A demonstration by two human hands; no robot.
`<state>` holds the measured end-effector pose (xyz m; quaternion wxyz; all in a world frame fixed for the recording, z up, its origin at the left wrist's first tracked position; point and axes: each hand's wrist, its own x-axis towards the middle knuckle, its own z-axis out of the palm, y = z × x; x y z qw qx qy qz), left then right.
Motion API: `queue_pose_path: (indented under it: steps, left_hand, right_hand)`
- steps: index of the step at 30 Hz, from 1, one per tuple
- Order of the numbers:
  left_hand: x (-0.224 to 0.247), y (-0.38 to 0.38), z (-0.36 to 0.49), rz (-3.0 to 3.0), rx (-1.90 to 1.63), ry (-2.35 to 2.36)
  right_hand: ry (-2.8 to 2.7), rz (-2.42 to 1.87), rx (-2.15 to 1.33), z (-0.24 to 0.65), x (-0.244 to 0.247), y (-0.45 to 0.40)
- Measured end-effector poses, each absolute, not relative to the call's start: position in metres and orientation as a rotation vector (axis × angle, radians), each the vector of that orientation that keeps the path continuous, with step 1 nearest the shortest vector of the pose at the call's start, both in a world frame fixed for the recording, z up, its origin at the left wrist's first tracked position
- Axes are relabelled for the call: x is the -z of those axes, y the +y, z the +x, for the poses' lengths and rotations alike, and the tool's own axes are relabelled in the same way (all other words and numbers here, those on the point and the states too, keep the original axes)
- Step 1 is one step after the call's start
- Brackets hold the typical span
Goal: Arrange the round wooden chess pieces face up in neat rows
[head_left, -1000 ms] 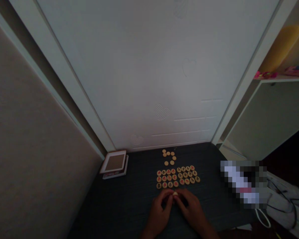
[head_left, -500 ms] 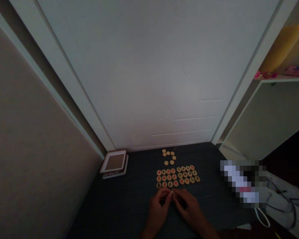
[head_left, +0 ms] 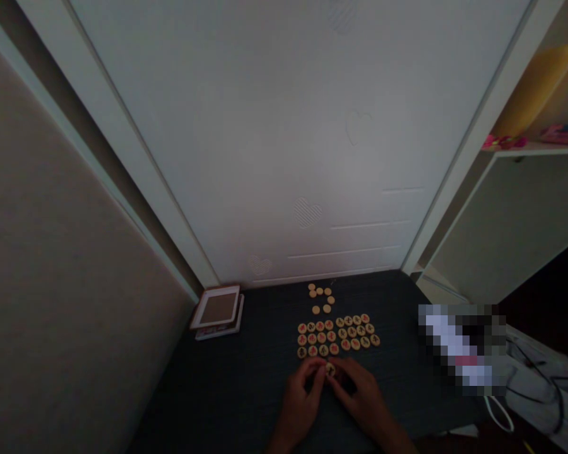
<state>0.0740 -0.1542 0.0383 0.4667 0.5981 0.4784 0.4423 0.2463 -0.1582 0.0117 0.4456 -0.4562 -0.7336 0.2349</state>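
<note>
A round xiangqi piece (head_left: 330,369) with a dark character on its face is pinched between the fingertips of both hands. My left hand (head_left: 299,397) grips it from the left, fingers closed. From the other side, my right hand (head_left: 362,394) holds the same disc with thumb and fingers together. Just beyond the fingertips lie rows of xiangqi pieces (head_left: 321,338) with red or black characters face up, in two neighbouring blocks. Farther back, a loose cluster of plain-faced pieces (head_left: 327,309) rests on the dark table (head_left: 246,391).
A stack of framed or box-like items (head_left: 220,309) sits at the table's back left corner. A white panel with heart patterns (head_left: 307,211) rises behind the table. At right are a blurred-out object (head_left: 461,350), cables (head_left: 546,384) and a shelf (head_left: 530,150).
The piece between my fingers has turned from edge-on so that its marked face now shows. Both hands stay in nearly the same place, and the laid-out pieces have not moved.
</note>
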Motion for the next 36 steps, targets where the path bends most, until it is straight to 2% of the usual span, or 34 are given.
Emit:
queue_pose_path:
  steps: [18,36]
  left_hand:
    - [-0.035,-0.158,0.074,1.603,-1.048,1.19]
    - [-0.033,-0.152,0.076,1.45,-1.093,1.187]
  right_hand:
    - [-1.8,-1.165,-0.63,0.251,-0.01,-0.158]
    - [-1.869,-1.127,-0.498,0.251,-0.006,-0.16]
